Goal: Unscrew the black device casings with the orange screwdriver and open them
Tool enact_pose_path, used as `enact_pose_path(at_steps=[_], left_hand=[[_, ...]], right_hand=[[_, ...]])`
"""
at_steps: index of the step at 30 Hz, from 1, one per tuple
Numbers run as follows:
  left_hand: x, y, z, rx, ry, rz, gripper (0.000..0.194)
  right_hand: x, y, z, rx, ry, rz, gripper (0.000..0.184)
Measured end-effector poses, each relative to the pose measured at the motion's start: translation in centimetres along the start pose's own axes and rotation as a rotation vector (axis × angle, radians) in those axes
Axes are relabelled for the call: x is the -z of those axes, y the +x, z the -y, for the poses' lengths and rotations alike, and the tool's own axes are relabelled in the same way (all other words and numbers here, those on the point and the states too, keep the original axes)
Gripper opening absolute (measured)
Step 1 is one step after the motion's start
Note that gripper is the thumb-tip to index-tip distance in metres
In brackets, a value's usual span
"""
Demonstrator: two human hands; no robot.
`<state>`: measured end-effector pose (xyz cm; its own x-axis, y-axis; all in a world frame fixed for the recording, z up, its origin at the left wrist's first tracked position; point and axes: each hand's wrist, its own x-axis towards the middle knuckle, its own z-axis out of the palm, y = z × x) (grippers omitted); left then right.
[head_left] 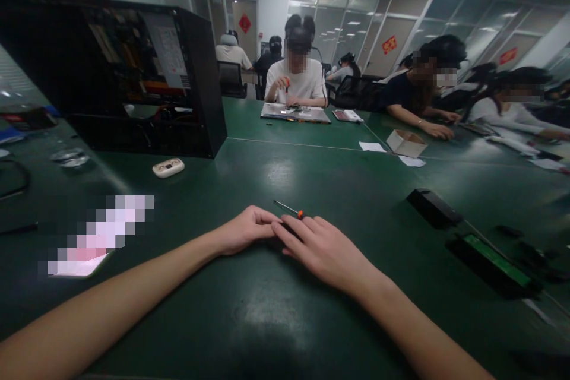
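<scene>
Over the green table (262, 320), my left hand (243, 231) is closed, thumb and fingers pinched together. Its fingertips meet those of my right hand (325, 249), and whatever may be between them is too small or hidden to make out. A screwdriver (291, 209) with a thin metal shaft and an orange-and-black handle points away to the left. Its handle disappears beneath the curled outer fingers of my right hand, while the index and middle fingers reach toward my left hand.
On the left stand an open black computer case (207, 89), a white earbud case (168, 168) and a blurred-out bright phone-like object (100, 243). To the right lie a black box-shaped part (431, 206) and a green circuit board (496, 261). A person (296, 80) works opposite; a small carton (406, 143) sits farther right.
</scene>
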<state>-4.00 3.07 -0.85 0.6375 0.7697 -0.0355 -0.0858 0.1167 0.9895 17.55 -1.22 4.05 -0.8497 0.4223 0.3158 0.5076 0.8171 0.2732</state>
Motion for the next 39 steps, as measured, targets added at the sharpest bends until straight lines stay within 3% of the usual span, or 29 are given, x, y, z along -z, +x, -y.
enact_pose_path(at_steps=[4, 6, 12, 15, 23, 32, 39], left_hand=[[-0.1, 0.0, -0.4, 0.032, -0.051, 0.059, 0.028], [-0.3, 0.0, -0.5, 0.024, -0.072, 0.058, 0.025], [-0.7, 0.0, -0.3, 0.007, -0.061, 0.003, 0.022], [-0.7, 0.0, -0.2, 0.020, -0.059, -0.019, 0.023], [-0.9, -0.1, -0.6, 0.015, -0.017, -0.026, 0.024], [-0.7, -0.2, -0.4, -0.004, 0.013, -0.008, 0.022], [-0.4, 0.1, -0.1, 0.007, 0.047, 0.018, 0.022]], right_hand=[[0.5, -4.3, -1.0, -0.014, 0.023, -0.048, 0.040], [1.3, -7.9, -2.2, -0.121, 0.002, -0.073, 0.036], [4.5, -20.0, -7.4, -0.951, -0.480, -0.135, 0.046], [5.5, -23.5, -8.4, -1.175, -0.529, -0.094, 0.046], [4.3, -24.9, -8.7, -1.190, -0.399, -0.022, 0.044], [5.1, -27.5, -9.9, -1.182, -0.106, 0.025, 0.040], [3.4, -28.5, -10.4, -1.203, -0.091, 0.116, 0.061]])
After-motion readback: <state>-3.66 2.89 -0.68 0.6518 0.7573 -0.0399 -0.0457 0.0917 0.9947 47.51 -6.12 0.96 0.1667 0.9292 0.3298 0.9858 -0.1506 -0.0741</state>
